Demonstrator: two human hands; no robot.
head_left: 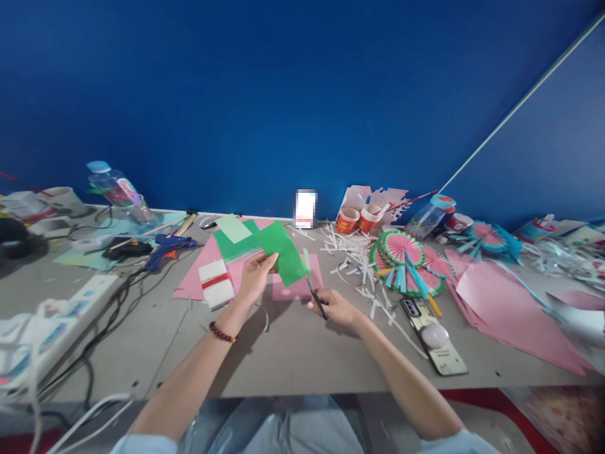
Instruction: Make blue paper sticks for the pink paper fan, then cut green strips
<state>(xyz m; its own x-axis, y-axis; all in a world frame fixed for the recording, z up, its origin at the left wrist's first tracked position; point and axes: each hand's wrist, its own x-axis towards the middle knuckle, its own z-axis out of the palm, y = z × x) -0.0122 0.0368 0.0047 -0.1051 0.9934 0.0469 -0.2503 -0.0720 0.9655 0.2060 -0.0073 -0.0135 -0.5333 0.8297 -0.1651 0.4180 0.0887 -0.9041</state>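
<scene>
My left hand (255, 275) pinches a sheet of green paper (283, 252) by its lower left side, holding it above the table. Black-handled scissors (318, 304) are in my right hand (334, 307), fingers closed round the handles. Their blades meet the right edge of the green sheet, where a narrow green strip (306, 258) stands apart from it. Beneath lies pink paper (302, 284). Just left of my left hand are a white pad with a red band (216, 284) and more green sheets (231, 243), a pale green piece (234, 228) on top.
White paper strips (354, 258) lie scattered to the right, beside watermelon-patterned paper fans (401, 258) and a phone (437, 343). Red paper cups (348, 219) stand at the back. On the left are a blue glue gun (170, 247), a bottle (118, 189), a power strip (70, 321) and cables.
</scene>
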